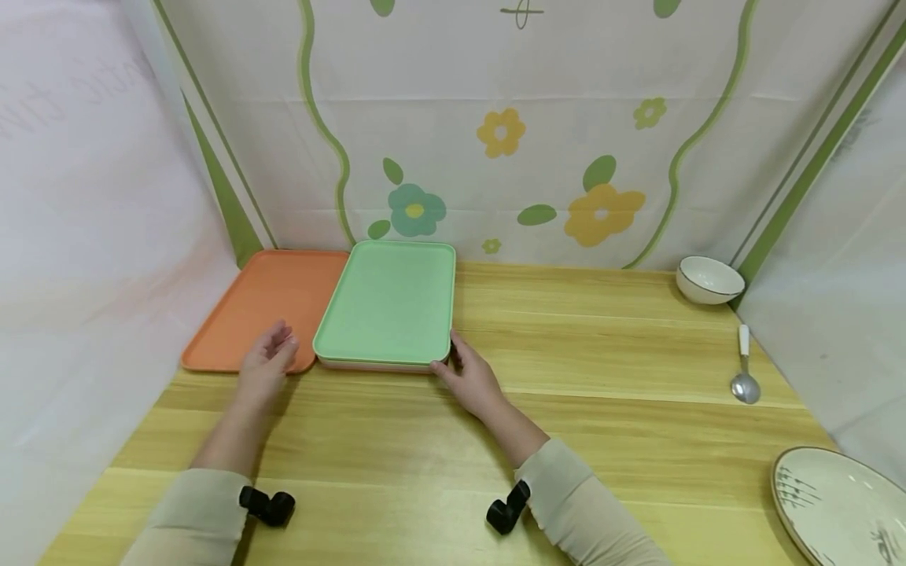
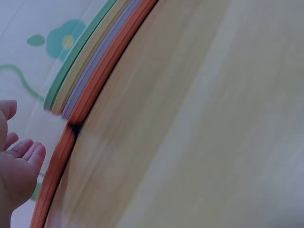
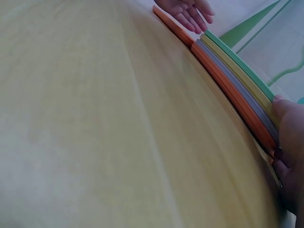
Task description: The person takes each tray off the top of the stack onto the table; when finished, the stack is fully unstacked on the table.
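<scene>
Trays [image 1: 389, 306] are perhaps being aligned, gripped by right hand [image 1: 473, 382], fingers half-hidden; left hand [image 1: 267, 360] relaxed, steadiness is next being needed.

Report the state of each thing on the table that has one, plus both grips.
Loose orange tray: flat, face up
Tray stack: green tray on top; yellow, purple and orange edges below
Bowl: upright, nothing seen inside
Spoon: lying down, handle pointing away from the person
Plate: face up, partly out of frame
Left grip: holding nothing, above the loose orange tray
Right grip: holding the stack's near right corner
</scene>
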